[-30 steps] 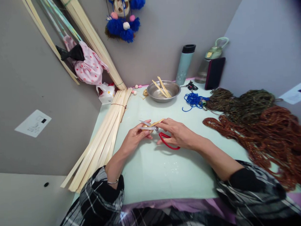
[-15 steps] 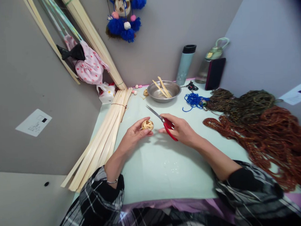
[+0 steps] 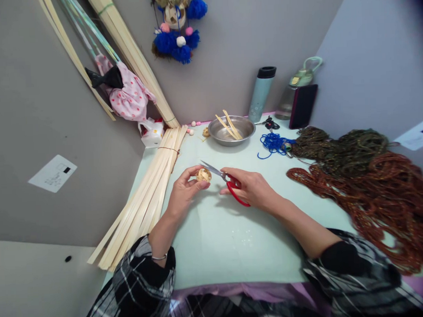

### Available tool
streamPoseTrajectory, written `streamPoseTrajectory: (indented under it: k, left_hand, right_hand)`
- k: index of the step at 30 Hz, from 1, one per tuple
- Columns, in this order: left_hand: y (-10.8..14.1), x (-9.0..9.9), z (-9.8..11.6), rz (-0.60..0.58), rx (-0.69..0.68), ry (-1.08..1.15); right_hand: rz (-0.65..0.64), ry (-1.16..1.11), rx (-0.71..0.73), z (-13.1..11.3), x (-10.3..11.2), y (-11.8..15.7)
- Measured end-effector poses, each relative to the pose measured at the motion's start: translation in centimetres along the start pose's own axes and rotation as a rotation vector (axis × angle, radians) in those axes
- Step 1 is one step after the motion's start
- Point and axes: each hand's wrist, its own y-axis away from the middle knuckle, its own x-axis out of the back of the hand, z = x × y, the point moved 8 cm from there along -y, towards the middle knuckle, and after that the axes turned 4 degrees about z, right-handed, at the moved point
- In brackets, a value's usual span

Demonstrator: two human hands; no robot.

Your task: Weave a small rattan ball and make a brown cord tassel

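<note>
A small woven bamboo ball point(image 3: 204, 176) is pinched between the thumb and fingers of my left hand point(image 3: 186, 187), above the pale green tabletop point(image 3: 232, 255). Red-handled scissors point(image 3: 236, 194) are in my right hand point(image 3: 252, 187), with fingers at the loops. Their blades point up and left, the tips close above the ball; whether they touch it I cannot tell. The blades look slightly parted.
Bundled bamboo strips point(image 3: 144, 207) lie at the left. A metal bowl point(image 3: 214, 136) holding strips stands at the back, near a blue tumbler point(image 3: 261, 94), a phone point(image 3: 303, 106) and blue cord point(image 3: 275, 143). Brown-red cord point(image 3: 389, 198) and dark green cord point(image 3: 353, 144) heap at the right.
The scissors have moved left and slightly down, bringing their tips beside the ball. My left hand has turned the ball a little. The whole view has shifted slightly.
</note>
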Motion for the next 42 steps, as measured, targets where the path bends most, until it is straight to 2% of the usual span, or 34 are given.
streamPoseTrajectory:
  k: [3, 5, 9, 11, 13, 16, 21, 24, 31, 38, 40, 42]
  left_hand:
    - [0.0, 0.4, 0.1, 0.059, -0.028, -0.095]
    - [0.1, 0.1, 0.2, 0.044, -0.043, -0.129]
    - [0.4, -0.4, 0.5, 0.009, -0.116, -0.206]
    - [0.7, -0.7, 0.9, 0.003, -0.179, -0.273]
    - [1.1, -1.2, 1.4, -0.022, -0.252, -0.335]
    - [1.7, -2.3, 1.7, -0.087, -0.329, -0.400]
    - [1.9, -2.7, 1.5, -0.094, -0.335, -0.460]
    - [1.9, -2.7, 1.9, -0.091, -0.374, -0.459]
    - [1.8, -2.5, 2.4, -0.055, -0.377, -0.426]
    - [1.6, -2.4, 1.3, -0.082, -0.325, -0.405]
    - [1.5, -2.3, 1.0, -0.079, -0.287, -0.396]
    - [1.1, -1.4, 0.7, -0.015, -0.223, -0.327]
  right_hand:
    - [0.053, 0.155, -0.157, 2.5, 0.3, 0.0]
    - [0.008, 0.253, -0.227, 4.0, 0.2, 0.1]
    - [-0.032, 0.285, -0.225, 4.3, 0.2, -0.1]
    - [0.007, 0.106, -0.183, 3.1, 0.3, -0.2]
    - [0.018, -0.241, -0.145, 1.6, -0.1, -0.2]
    - [-0.055, -0.686, -0.153, -0.3, -1.4, -0.1]
    - [-0.130, -1.020, -0.238, -1.2, -2.9, -0.2]
    - [-0.136, -1.106, -0.262, -1.0, -3.1, -0.3]
    - [-0.099, -1.098, -0.282, -0.6, -3.3, -0.2]
    - [-0.062, -1.032, -0.220, -0.8, -3.1, -0.4]
    - [-0.051, -0.927, -0.183, -0.6, -2.6, -0.4]
    - [-0.012, -0.612, -0.157, 0.2, -1.7, -0.4]
